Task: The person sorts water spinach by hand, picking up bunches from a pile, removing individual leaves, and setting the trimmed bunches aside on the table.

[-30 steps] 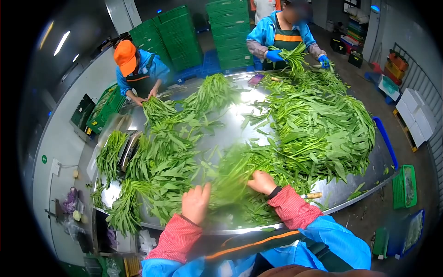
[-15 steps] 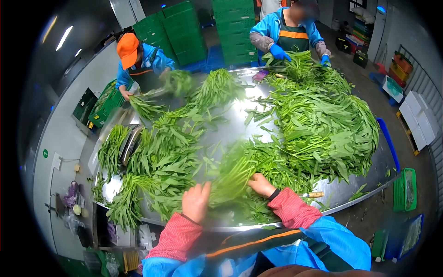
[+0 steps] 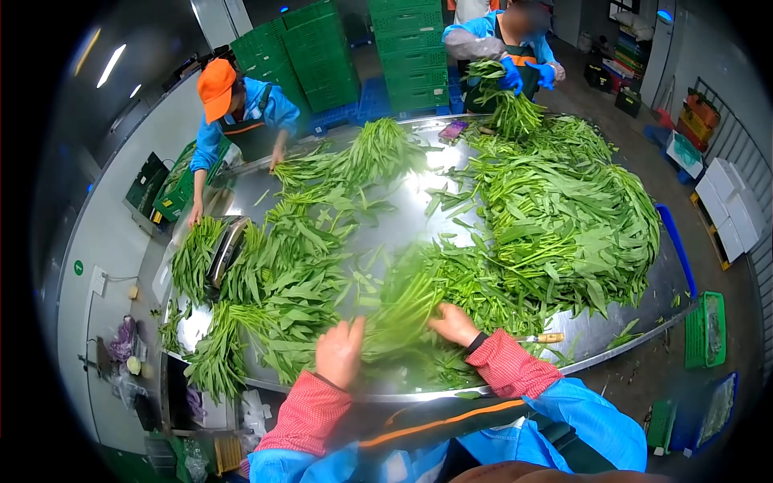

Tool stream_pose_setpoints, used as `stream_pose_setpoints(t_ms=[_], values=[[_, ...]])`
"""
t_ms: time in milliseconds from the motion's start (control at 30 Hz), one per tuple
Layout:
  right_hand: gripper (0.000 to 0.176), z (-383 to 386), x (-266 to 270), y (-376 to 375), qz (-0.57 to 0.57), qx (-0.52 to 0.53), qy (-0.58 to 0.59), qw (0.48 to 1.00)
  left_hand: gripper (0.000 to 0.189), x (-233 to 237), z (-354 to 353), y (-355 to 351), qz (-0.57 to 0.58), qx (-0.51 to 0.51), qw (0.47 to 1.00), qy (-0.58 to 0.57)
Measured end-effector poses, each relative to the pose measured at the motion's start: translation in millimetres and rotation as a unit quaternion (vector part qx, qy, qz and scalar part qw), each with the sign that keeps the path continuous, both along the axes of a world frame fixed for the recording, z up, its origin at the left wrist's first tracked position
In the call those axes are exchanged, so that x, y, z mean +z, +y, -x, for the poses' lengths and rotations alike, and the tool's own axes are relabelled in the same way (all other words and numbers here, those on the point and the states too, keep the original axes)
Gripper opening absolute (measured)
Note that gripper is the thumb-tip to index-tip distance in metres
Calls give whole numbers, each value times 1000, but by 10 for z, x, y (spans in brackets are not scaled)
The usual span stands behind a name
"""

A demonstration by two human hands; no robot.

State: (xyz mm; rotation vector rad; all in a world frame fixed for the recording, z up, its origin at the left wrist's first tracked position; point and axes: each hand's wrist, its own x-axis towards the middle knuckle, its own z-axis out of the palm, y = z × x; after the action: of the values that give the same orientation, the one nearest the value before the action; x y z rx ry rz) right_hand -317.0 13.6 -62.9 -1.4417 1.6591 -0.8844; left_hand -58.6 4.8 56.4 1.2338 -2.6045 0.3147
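A bunch of long-stemmed leafy greens (image 3: 405, 310), smeared by motion, lies between my hands over the near side of the metal table (image 3: 394, 213). My right hand (image 3: 455, 325) is closed on its stems at the right. At its left edge my left hand (image 3: 339, 352) has bent fingers close against the greens; the bunch partly hides their grip. A big heap of the same greens (image 3: 572, 225) covers the table's right side. Smaller bunches (image 3: 282, 282) lie on the left. To the right of my right hand rests a knife with a wooden handle (image 3: 551, 338).
Across the table, a person in an orange cap (image 3: 216, 88) works at the left. Another person with blue gloves (image 3: 512, 74) holds greens at the far right. Green crates (image 3: 411, 60) are stacked behind. A dark curved metal object (image 3: 226, 251) stands among the left bunches.
The capped person has set greens down and now reaches to the bunches at the left. The gloved person has raised a bunch off the heap. My own hands have barely shifted.
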Motion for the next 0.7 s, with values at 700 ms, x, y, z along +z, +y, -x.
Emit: stream_pose_setpoints(t_ms=[700], values=[[19,515,39,-84,133,-157,83,975,54,6,-221,-24,-14,6,998,55]])
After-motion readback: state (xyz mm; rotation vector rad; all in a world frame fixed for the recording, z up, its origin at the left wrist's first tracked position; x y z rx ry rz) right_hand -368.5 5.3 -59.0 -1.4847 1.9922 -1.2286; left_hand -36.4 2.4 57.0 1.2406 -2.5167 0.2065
